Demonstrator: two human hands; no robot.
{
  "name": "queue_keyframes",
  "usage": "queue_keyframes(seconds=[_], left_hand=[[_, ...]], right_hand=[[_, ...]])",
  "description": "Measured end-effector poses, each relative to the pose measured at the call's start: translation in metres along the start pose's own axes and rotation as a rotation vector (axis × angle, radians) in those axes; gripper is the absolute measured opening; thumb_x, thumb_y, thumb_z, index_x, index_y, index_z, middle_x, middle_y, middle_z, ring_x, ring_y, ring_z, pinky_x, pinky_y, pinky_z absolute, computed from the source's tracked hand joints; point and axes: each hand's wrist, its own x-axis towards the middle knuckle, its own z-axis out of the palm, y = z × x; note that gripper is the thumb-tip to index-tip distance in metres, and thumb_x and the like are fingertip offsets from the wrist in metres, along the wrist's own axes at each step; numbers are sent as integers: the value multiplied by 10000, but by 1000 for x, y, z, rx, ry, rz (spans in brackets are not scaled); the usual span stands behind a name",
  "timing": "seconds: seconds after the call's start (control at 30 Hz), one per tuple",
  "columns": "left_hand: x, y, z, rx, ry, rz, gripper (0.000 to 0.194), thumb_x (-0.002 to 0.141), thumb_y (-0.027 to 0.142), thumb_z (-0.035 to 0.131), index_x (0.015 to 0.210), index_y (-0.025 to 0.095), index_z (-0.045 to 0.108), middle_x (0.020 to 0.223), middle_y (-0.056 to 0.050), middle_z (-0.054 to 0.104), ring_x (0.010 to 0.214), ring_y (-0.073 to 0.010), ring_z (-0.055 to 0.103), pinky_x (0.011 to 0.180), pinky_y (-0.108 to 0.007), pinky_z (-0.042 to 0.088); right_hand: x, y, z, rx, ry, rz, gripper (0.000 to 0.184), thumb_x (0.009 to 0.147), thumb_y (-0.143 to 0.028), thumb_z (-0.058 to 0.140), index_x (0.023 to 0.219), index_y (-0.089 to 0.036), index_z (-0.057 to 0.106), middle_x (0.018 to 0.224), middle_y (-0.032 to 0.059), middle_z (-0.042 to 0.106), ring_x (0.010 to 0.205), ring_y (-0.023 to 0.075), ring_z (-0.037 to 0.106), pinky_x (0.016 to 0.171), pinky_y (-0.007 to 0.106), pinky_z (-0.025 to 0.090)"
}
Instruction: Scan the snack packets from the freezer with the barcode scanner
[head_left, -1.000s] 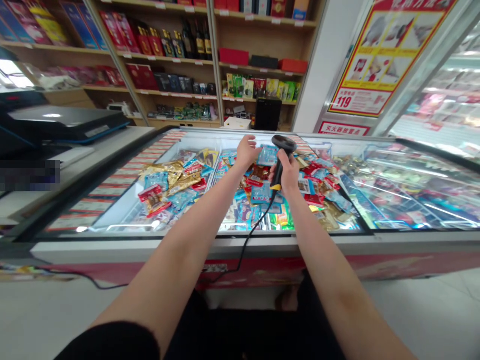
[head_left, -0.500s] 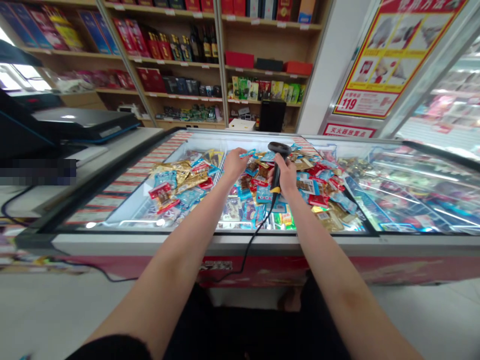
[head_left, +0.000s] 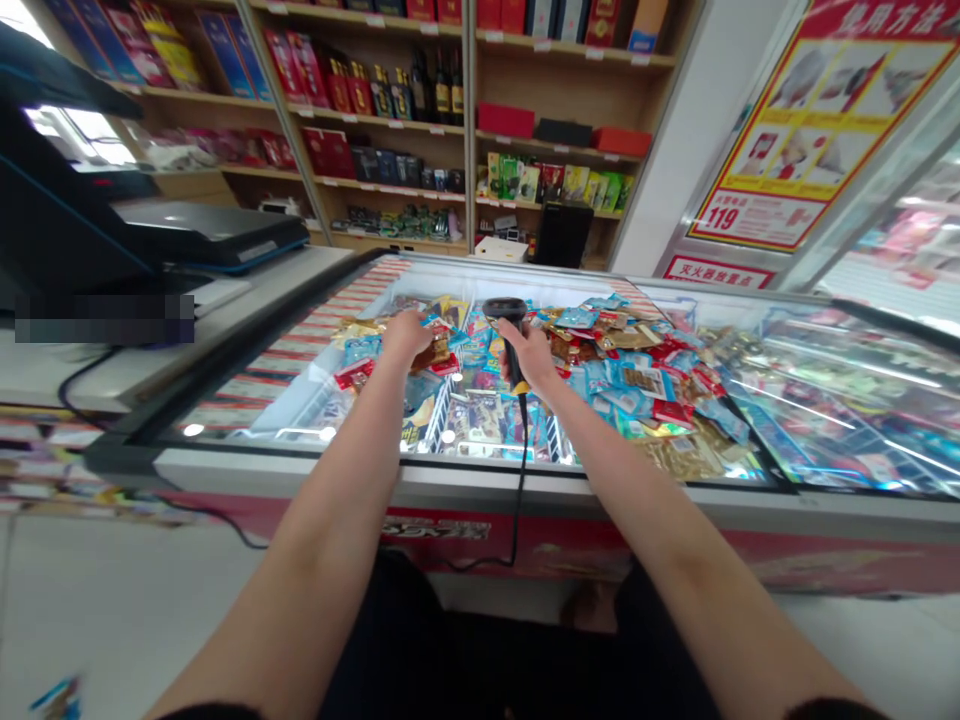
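My right hand [head_left: 531,352] is wrapped round the grip of a black and yellow barcode scanner [head_left: 505,308], held upright over the glass top of a chest freezer [head_left: 300,468]. The scanner's cord hangs down over the freezer's front edge. My left hand [head_left: 405,338] is closed at the smaller, left-hand heap of snack packets, its fingertips on a brown and red snack packet [head_left: 439,350]; the fingers are partly hidden. A larger heap of blue, red and gold snack packets [head_left: 637,380] lies on the glass to the right of the scanner.
A dark machine with a flat metal plate [head_left: 202,232] stands on the counter at left. Shelves with boxes and bottles [head_left: 442,95] rise behind the freezer. A small blue and brown packet [head_left: 60,697] lies on the floor at lower left. Another cable [head_left: 217,515] runs along the freezer's front.
My left hand has moved left from the middle packets to the left heap. The scanner in my right hand has also shifted left. The view has turned slightly.
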Motion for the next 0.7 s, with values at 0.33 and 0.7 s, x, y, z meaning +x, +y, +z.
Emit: queue_keyframes(seconds=[0.33, 0.7], left_hand=[[0, 0, -27, 175, -246, -90, 274, 520, 118, 847, 507, 248, 606, 608, -78, 625, 1083, -407, 702, 1062, -458, 515], [-1, -1, -19, 207, -306, -12, 243, 602, 239, 880, 540, 255, 645, 587, -75, 645, 971, -367, 726, 1000, -437, 534]], right_hand=[[6, 14, 17, -29, -45, 27, 428, 893, -571, 788, 881, -246, 510, 480, -59, 601, 334, 142, 561, 324, 227, 444], [1, 10, 12, -16, -33, 42, 434, 897, -565, 787, 892, -246, 492, 473, -76, 589, 320, 130, 556, 319, 210, 431]])
